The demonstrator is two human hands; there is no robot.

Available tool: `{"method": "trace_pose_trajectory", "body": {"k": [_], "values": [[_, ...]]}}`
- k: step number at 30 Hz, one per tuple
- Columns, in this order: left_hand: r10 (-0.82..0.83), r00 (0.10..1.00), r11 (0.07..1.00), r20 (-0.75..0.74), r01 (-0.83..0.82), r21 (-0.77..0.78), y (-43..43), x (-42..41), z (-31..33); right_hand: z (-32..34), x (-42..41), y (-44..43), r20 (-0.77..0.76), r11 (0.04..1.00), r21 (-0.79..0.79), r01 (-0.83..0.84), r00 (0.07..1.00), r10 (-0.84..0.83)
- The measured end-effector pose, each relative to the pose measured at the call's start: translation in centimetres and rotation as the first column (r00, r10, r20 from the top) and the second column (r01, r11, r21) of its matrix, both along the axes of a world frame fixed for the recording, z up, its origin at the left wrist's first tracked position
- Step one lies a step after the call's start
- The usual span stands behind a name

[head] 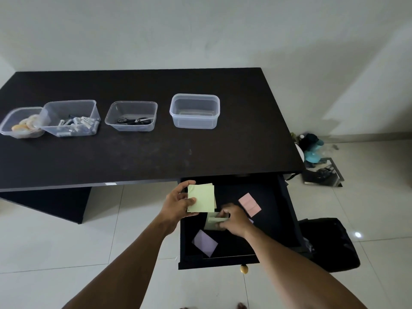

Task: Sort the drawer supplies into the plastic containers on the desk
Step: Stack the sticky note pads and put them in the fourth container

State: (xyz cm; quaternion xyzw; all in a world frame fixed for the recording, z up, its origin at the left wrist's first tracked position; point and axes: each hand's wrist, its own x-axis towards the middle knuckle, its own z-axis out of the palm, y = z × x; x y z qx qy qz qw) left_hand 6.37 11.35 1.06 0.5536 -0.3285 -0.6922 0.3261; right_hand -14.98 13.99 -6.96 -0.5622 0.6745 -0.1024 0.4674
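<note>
1. Over the open black drawer (287, 221), the left hand (177, 204) pinches a small stack of pale green square sticky notes (201, 198), thumb on the top sheet and fingers curled behind, holding it clear of the drawer floor near the left wall.
2. Just right of it and lower, the right hand (235, 219) is down inside the drawer, its fingers closed round a second pale green paper pad (211, 223) that lies partly under the palm.
3. A pink rectangular pad (249, 204) lies flat to the far right of that hand, apart from it. A lilac rectangular pad (205, 243) lies flat in the near left corner.
4. A brass knob (244, 269) sticks out from the near front of the drawer.
5. On the dark brown desk (156, 152), four clear plastic containers stand in a row at the far side.
6. From right to left:
   - an empty deep tub (194, 124);
   - a shallow tray (131, 104) holding black scissors (133, 120);
   - a deeper box (69, 104) of small white cylinders (75, 126), perhaps batteries, though the view is too small to be sure;
   - a tub (12, 118) with yellowish tape rolls (26, 126), touching the box beside it.
7. A black bag (330, 244) sits on the tiled floor to the right of the drawer.
</note>
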Motion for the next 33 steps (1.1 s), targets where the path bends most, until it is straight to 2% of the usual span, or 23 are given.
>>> {"method": "trace_pose_trajectory", "body": {"k": [4,7,12,17,22,24,27,33], "values": [[0.015,1.0,1.0,-0.005,-0.015,-0.008,0.2,0.3,0.9,2.9,-1.5,0.0,0.037,0.999,0.005,0.051,0.998,-0.051],[0.028,1.0,0.999,0.006,-0.028,-0.017,0.3,0.4,1.8,5.2,-2.8,-0.1,0.103,0.987,-0.024,0.158,0.983,-0.155],[0.036,0.999,0.999,0.025,-0.035,-0.029,0.6,0.0,2.9,10.4,-4.8,-1.5,0.425,0.912,0.066,0.405,0.815,-0.393],[0.009,1.0,0.999,0.028,-0.008,-0.033,1.1,-1.5,4.4,14.7,-4.9,-3.4,0.595,0.908,0.175,0.381,0.694,-0.406],[-0.048,0.999,0.998,-0.003,0.048,-0.035,1.6,-2.8,5.0,16.3,-2.9,-3.6,0.522,0.98,0.086,0.18,0.829,-0.199],[-0.053,0.999,0.998,-0.012,0.053,-0.034,1.6,-3.3,5.3,16.2,-2.4,-3.4,0.496,0.99,0.059,0.131,0.857,-0.143],[-0.038,0.999,0.999,-0.018,0.038,-0.012,1.8,-3.5,5.5,15.6,-2.0,-3.1,0.47,0.994,0.026,0.107,0.876,-0.107],[-0.033,0.998,0.999,-0.049,0.034,0.014,1.9,-3.4,5.6,13.8,-1.0,-3.0,0.347,0.977,-0.188,0.101,0.937,-0.03]]}}
